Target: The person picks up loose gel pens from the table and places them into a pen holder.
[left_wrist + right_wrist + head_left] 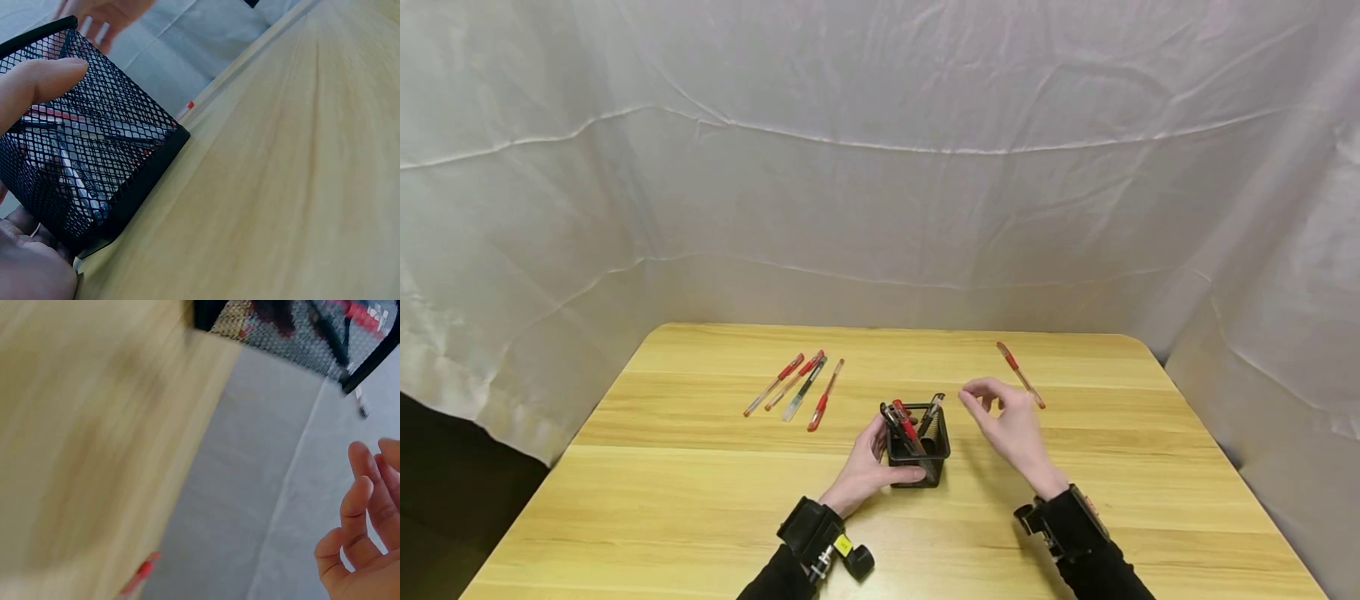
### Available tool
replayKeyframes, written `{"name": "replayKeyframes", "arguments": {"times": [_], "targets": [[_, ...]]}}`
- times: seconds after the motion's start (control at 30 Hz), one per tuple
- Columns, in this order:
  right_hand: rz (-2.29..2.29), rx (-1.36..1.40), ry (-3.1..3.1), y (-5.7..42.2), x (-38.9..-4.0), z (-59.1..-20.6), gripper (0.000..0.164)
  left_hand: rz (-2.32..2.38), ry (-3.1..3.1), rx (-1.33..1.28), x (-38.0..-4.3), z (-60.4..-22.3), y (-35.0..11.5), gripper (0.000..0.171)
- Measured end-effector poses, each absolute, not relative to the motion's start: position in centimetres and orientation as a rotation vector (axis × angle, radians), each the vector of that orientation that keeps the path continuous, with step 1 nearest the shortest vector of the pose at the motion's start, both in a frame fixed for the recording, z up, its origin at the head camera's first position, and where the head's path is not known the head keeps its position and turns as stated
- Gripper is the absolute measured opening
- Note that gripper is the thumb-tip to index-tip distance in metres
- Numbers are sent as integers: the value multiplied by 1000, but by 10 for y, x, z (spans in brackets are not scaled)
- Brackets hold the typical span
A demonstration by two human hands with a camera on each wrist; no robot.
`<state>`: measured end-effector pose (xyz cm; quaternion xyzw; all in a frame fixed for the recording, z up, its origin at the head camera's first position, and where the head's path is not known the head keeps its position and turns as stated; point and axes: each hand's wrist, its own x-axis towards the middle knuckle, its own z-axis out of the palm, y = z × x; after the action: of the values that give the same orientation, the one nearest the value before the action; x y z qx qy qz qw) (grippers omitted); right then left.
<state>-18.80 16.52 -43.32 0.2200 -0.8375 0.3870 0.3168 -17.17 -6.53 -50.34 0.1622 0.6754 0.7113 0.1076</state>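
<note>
Through the head camera I see a small yellow label (844, 546) on the left wrist gear (811, 531); its print is too tiny to read from here. A square black mesh pen holder (937, 457) stands on the desk (700, 508), with a red pen (905, 422) and dark pens leaning inside. My left hand (859, 475) grips it, thumb on the front. My right hand (1017, 423) hangs just beside it, fingers softly bent. Three red pens (774, 385) and one dark pen (806, 387) lie left; another red pen (1021, 375) lies right.
</note>
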Motion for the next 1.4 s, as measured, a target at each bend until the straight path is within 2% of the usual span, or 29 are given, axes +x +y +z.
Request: {"name": "replayKeyframes", "arguments": {"times": [0.23,0.6,0.77,1.1,1.4], "targets": [[1045,322,-2413,195,-203,-446,11,2097,1966,466,-171,-504,-66,93],[962,185,-2887,224,-215,-452,59,2104,1975,474,-171,-503,-65,91],[893,164,-2989,229,-220,-454,71,2102,1964,473,-170,-503,-65,93],[892,159,-3063,237,-228,-455,75,2105,1958,467,-170,-504,-65,97],[821,155,-3059,245,-240,-458,66,2107,1954,473,-171,-504,-65,94]]}}
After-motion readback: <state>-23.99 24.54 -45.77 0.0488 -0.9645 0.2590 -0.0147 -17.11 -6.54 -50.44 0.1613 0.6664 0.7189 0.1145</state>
